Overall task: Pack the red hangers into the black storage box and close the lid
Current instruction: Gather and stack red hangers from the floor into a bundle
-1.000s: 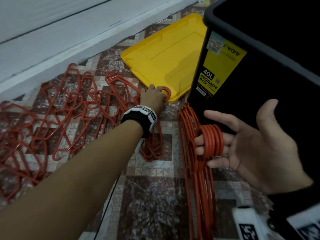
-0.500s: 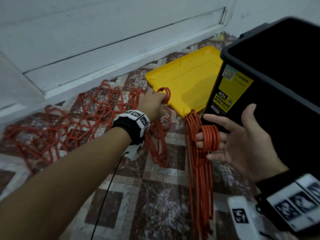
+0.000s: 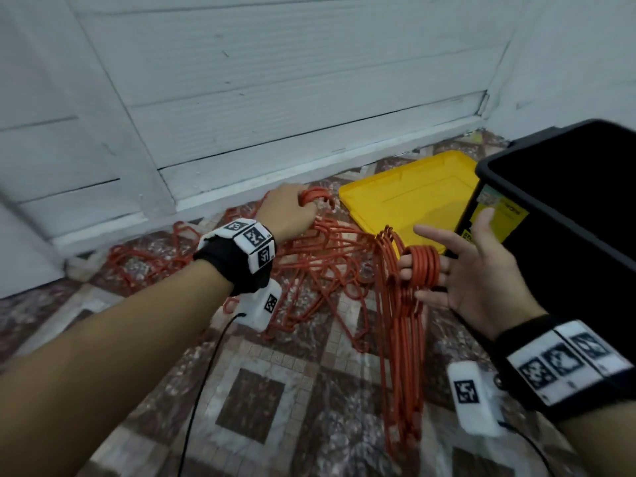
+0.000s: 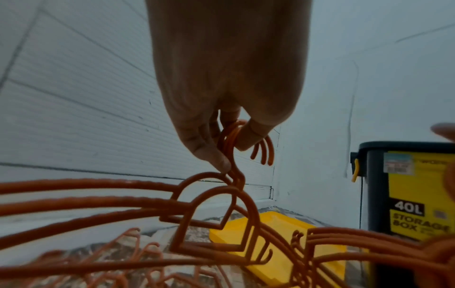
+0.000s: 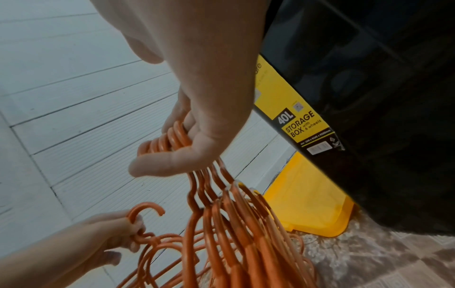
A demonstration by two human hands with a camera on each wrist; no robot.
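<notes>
White ribbed wall panels (image 3: 275, 80) stand beyond the left hand (image 3: 287, 215), with a white skirting (image 3: 241, 187) along their foot, just past the fingers. Below both hands lies a floor (image 3: 261, 401) of brown and white marbled tiles. A thin black cable (image 3: 203, 390) trails over it under the left forearm

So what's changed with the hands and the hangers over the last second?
The left hand, gripping hanger hooks, has lifted them off the floor and pulled the hangers toward the right hand; they now hang beside its bundle. The right hand still carries the bundle looped over its straight fingers. The lid still lies on the floor and the box is still open.
</notes>
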